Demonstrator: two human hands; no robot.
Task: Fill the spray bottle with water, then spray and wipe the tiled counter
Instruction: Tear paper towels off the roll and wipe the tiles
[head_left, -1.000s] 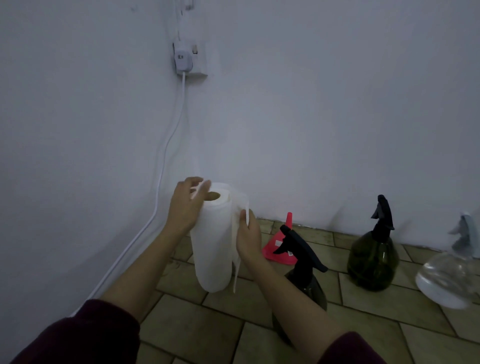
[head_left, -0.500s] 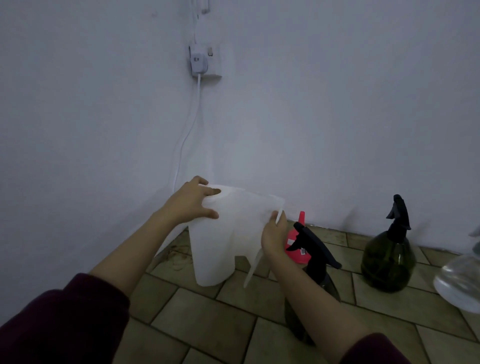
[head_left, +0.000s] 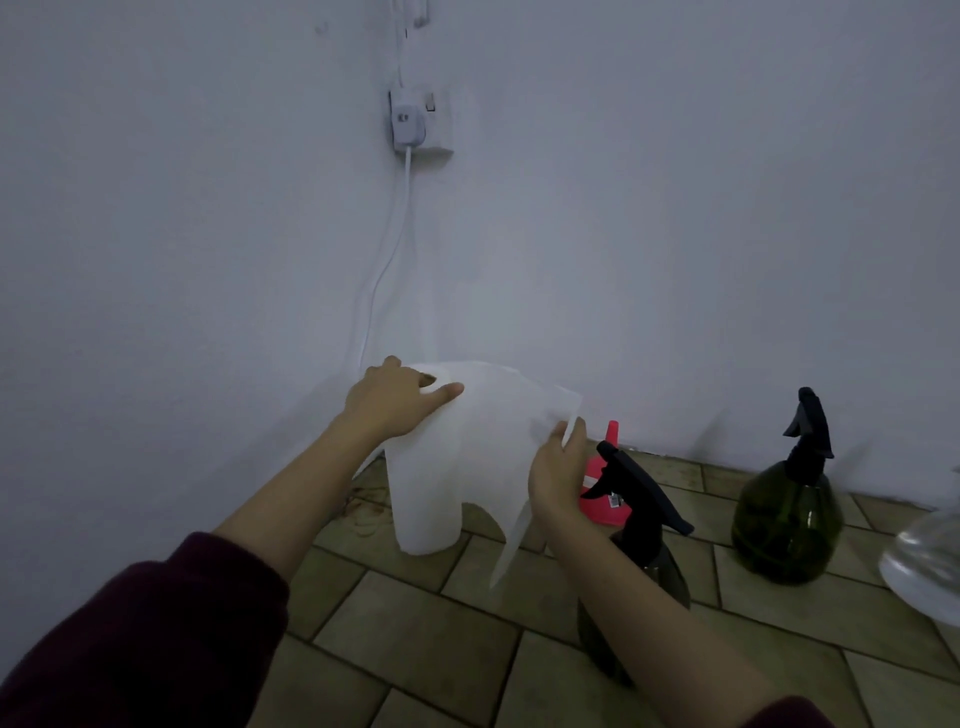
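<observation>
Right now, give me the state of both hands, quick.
Left hand: holding the top of the paper towel roll steady.
Right hand: pinching the pulled-out sheet.

Tiled counter (head_left: 426, 639) bears paper roll (head_left: 428, 499), funnel (head_left: 605, 493) perhaps, spray bottles (head_left: 787, 519).
</observation>
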